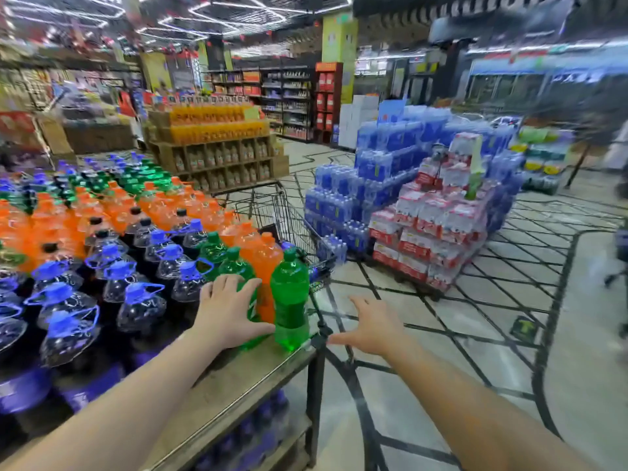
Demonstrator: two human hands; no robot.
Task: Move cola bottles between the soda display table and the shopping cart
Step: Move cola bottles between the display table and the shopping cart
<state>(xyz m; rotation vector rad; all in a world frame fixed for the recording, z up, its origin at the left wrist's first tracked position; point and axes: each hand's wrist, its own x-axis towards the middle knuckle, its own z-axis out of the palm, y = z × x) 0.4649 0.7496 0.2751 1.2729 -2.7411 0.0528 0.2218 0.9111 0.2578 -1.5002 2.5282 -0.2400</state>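
The soda display table (238, 379) fills the left side, packed with dark cola bottles with blue caps (139, 300), orange soda bottles (258, 256) and green soda bottles. My left hand (229, 311) lies with spread fingers against a green bottle (238, 270) near the table's front right corner. Another green bottle (290, 300) stands upright at the very corner, just right of that hand. My right hand (368, 326) hovers open over the floor, right of the corner bottle, touching nothing. The black wire shopping cart (282, 212) stands behind the table corner; its inside is mostly hidden.
Stacked packs of blue water bottles (384, 164) and red-and-white packs (438, 229) stand on the floor to the right of the cart. An orange juice display (217, 130) stands behind. Tiled floor (509, 334) spreads out on the right. More cola bottles sit under the table.
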